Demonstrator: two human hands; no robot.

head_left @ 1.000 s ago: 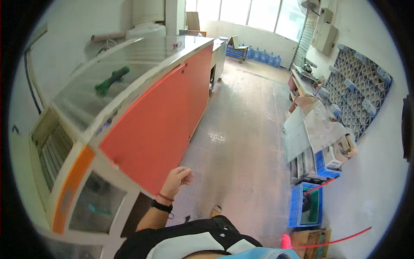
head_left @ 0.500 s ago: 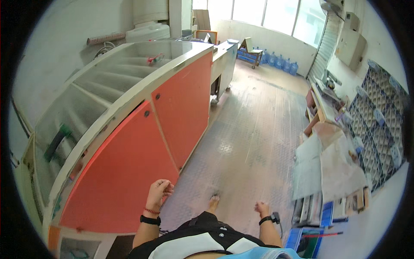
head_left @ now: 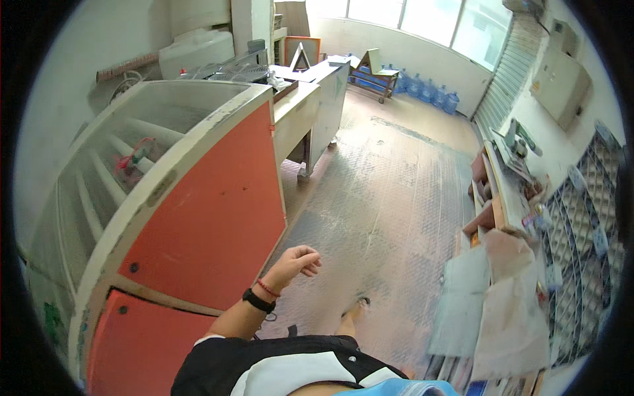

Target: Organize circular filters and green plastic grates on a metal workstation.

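Note:
My left hand point(head_left: 297, 263) swings in front of my body over the floor. Its fingers are loosely curled together with nothing visible in them; a red bead bracelet point(head_left: 267, 288) and a black watch point(head_left: 258, 301) are on the wrist. Nearest to it is the red-panelled cabinet point(head_left: 218, 218) on the left, which it does not appear to touch. My right hand is out of the picture. One foot point(head_left: 353, 315) in a sandal shows ahead of me on the textured floor point(head_left: 383, 224).
On the left, the cabinet has a clouded glass top point(head_left: 105, 171). Beyond it stand a workbench point(head_left: 310, 112), a small cart point(head_left: 374, 78) and blue water jugs point(head_left: 429, 94). Along the right are a cluttered shelf point(head_left: 495, 178), hanging sheets point(head_left: 508, 297) and a lattice panel point(head_left: 581, 244).
I have moved forward along the aisle, and the cabinet has slid back past me. My left hand has swung forward and right; my right hand has left the picture.

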